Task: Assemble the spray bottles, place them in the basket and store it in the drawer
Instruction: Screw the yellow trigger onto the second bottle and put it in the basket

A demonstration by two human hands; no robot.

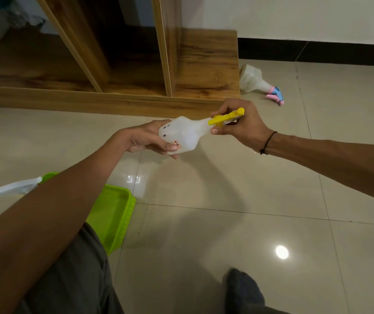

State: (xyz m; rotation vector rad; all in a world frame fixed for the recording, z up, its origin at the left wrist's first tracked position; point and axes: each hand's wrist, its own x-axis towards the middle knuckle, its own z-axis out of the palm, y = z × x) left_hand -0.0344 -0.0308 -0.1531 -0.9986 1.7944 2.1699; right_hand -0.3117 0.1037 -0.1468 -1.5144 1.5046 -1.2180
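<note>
We see the left hand (pixel 146 140) wrapped round the base of a translucent white plastic spray bottle (pixel 182 134), fingers closed on it w/ thumb on top, holding it sideways in mid-air above the glossy beige tiled floor (pixel 226 189). The right hand (pixel 238 124) is curled shut on the yellow plastic trigger spray head (pixel 225 117) at the bottle neck; we judge the left steadies the body so the right can twist the head on. Can't tell if the thread is fully seated, the palm and fingers cover the collar. The lime green slotted plastic basket (pixel 115 211) sits on the floor near the person's knee, prob. kept close for the drop-in; its left part is hidden by the forearm. A second clear bottle w/ white nozzle (pixel 16 188) pokes out by the basket's far corner, blurred, so we can't say if it's in or just beside. A third clear bottle w/ pink-and-blue head (pixel 260 83) lies on its side beside the brown wooden cabinet (pixel 204 71), well apart from the basket. No drawer is clearly visible; the cabinet top is cut off.
</note>
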